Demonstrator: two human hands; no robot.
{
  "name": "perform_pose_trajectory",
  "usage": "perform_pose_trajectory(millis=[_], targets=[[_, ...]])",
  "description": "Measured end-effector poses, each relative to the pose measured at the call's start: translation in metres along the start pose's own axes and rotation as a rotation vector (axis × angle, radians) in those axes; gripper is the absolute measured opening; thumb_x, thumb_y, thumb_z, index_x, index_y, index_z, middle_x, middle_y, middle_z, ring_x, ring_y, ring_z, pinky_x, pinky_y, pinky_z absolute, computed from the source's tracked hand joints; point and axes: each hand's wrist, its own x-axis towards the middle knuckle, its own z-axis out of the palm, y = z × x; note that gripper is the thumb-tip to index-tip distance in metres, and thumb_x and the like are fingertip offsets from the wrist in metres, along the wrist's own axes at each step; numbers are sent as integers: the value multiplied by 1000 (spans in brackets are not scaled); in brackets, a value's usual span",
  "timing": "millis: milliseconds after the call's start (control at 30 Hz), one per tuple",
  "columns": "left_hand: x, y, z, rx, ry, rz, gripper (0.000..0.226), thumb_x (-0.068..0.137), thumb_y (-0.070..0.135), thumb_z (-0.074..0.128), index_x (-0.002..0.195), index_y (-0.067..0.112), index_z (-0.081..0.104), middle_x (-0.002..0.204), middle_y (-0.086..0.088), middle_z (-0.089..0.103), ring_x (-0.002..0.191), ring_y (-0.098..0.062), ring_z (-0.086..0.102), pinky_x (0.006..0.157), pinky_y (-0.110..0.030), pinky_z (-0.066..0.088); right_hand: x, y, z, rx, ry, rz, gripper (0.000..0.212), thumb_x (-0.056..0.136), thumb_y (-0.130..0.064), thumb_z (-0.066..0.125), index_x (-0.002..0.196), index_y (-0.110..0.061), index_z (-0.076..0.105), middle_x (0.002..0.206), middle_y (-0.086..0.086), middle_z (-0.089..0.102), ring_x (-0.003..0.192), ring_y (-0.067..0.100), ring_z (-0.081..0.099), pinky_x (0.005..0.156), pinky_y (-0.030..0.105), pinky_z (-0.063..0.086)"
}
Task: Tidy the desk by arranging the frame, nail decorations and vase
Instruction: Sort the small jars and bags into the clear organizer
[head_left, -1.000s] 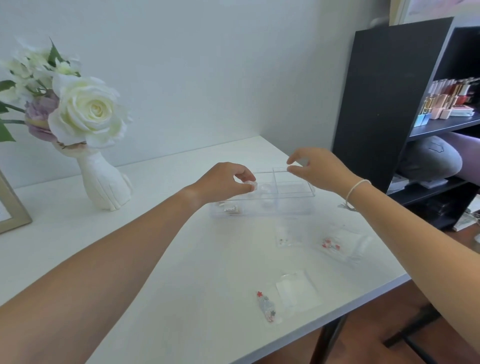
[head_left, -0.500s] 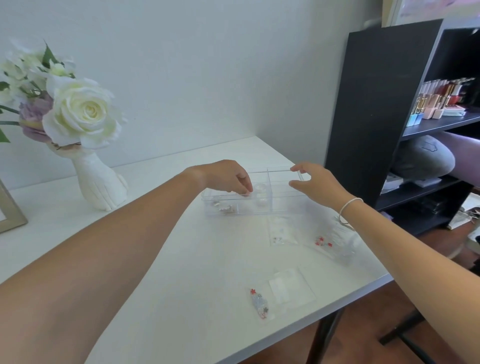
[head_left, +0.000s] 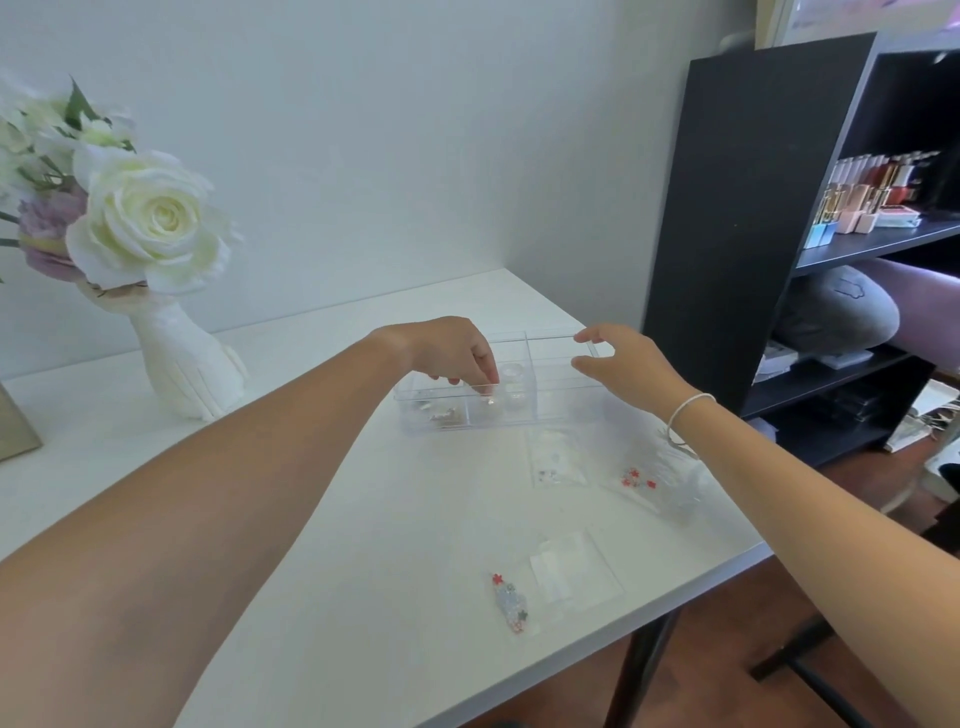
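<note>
So we're on the nail-bits step: the white surface (head_left: 363, 545) has the clear organizer (head_left: 498, 384) as its hub, with the vase (head_left: 182, 364) well to its left and just a sliver of the frame (head_left: 13, 431) beyond that at the picture's edge. Left hand (head_left: 447, 351) dips into the organizer's left-middle compartment, fingers curled down, can't tell if they're pinching anything. Right hand (head_left: 618, 364) is loosely spread at its right end, holding nothing. Three packets (head_left: 558, 457) lie near the front of it. Next move's probably grabbing one, needs a fine pinch. Versus a second ago, the left hand has dropped lower into the tray.
</note>
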Motion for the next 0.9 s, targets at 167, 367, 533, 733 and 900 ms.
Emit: perform_pose_trajectory(millis=[167, 367, 533, 733, 900], targets=[[-14, -16, 7, -162, 316, 111, 13, 83, 28, 66, 95, 29, 67, 95, 13, 62, 72, 14, 53, 60, -1, 35, -4, 1, -1, -7, 20, -13, 31, 89, -30, 54, 118, -21, 55, 130, 2, 52, 115, 19, 49, 89, 24, 34], [-41, -54, 26, -243, 591, 40, 37, 84, 41, 62, 119, 34, 56, 130, 13, 51, 112, -8, 44, 88, -19, 33, -16, 2, -4, -67, 109, -74, 35, 89, -41, 50, 119, -24, 54, 129, 0, 53, 108, 14, 52, 88, 26, 39], [-55, -76, 48, -373, 599, -50, 47, 86, 45, 57, 130, 32, 48, 138, 15, 46, 120, -14, 46, 88, -22, 33, -41, -3, -11, -84, 256, -189, 30, 88, -41, 51, 114, -27, 56, 118, -9, 52, 87, 8, 50, 78, 26, 46], [-57, -78, 58, -411, 586, -51, 45, 89, 42, 55, 131, 28, 50, 140, 13, 46, 112, -13, 51, 87, -21, 34, -78, -8, -5, -130, 217, -264, 17, 86, -37, 56, 100, -29, 61, 94, -16, 53, 84, 6, 50, 73, 20, 41], [-57, -76, 61, -408, 615, -55, 45, 89, 40, 55, 131, 24, 51, 139, 10, 49, 106, -16, 56, 86, -22, 36, -95, -12, 3, -241, -7, -214, 28, 82, -43, 60, 106, -28, 62, 109, -6, 63, 99, 15, 51, 86, 27, 41]])
